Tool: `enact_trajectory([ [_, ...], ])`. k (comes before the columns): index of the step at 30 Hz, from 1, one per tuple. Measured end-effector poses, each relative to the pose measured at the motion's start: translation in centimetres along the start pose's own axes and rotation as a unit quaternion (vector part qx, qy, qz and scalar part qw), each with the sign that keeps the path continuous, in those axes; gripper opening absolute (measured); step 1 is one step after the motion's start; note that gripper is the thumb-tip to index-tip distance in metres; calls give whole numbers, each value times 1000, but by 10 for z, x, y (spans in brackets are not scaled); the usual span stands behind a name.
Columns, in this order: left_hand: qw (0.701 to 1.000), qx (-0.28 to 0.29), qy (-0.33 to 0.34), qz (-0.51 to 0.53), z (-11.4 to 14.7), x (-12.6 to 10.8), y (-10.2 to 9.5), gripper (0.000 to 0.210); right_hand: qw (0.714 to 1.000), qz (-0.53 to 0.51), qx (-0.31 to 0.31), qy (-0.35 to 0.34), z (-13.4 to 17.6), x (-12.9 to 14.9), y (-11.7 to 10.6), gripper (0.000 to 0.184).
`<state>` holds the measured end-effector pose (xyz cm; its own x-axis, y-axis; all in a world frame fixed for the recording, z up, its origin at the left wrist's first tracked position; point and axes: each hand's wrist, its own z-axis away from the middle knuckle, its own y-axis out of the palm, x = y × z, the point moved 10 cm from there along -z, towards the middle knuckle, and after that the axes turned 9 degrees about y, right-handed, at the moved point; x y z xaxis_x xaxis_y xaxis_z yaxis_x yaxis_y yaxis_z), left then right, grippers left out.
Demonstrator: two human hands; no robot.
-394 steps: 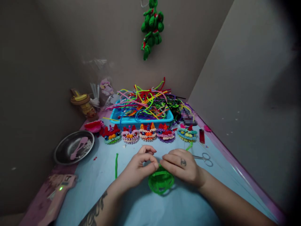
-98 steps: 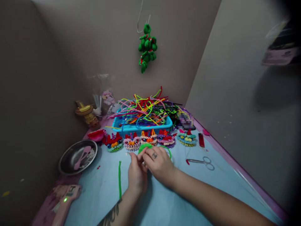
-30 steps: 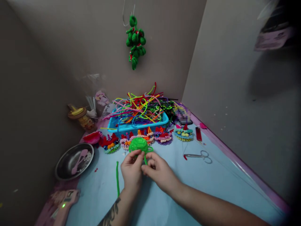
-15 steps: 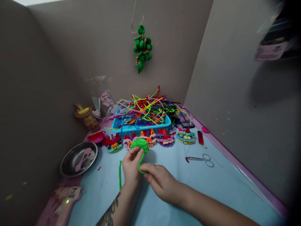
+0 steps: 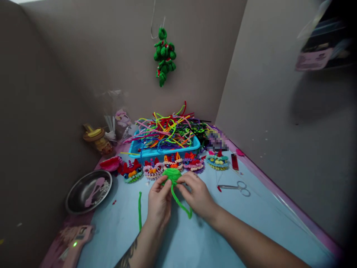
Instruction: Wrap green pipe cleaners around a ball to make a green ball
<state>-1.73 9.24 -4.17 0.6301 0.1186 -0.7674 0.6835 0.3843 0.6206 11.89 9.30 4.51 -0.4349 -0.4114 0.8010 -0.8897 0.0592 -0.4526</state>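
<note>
Between my two hands is a bright green coil of pipe cleaner (image 5: 172, 175), rounded and roughly disc-shaped, with a loose green tail hanging toward me and bending at its end. My left hand (image 5: 160, 199) pinches its lower left edge between thumb and fingers. On the right side my right hand (image 5: 195, 193) grips the coil near where the tail leaves it; its fingertips are partly hidden. A separate green pipe cleaner (image 5: 140, 211) lies on the table left of my left wrist. Just behind the coil sit several colourful lion-like heads (image 5: 153, 169) made of pipe cleaners.
A blue tray (image 5: 164, 154) heaped with pipe cleaners stands at the back. On the left are a metal bowl (image 5: 73, 195) with beads and a pink glue gun (image 5: 79, 243). Scissors (image 5: 235, 187) and a red lighter (image 5: 234, 162) lie right. A green ornament (image 5: 164, 56) hangs above.
My right hand has let go of the tail's end and moved up to the coil. The tail now hangs free toward the lower right. The view has shifted slightly.
</note>
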Motion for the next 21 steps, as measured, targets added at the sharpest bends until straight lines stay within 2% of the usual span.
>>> enact_trajectory([
  [5,1000,6,-17,4,3,4,2,38,999,36,-18,-1,0,1,-2,11],
  [12,999,-12,-37,2,6,7,2,38,995,72,-58,28,-1,-13,-7,10],
  [21,999,-10,-44,4,8,9,6,38,989,-9,-88,121,-1,-31,-5,15],
])
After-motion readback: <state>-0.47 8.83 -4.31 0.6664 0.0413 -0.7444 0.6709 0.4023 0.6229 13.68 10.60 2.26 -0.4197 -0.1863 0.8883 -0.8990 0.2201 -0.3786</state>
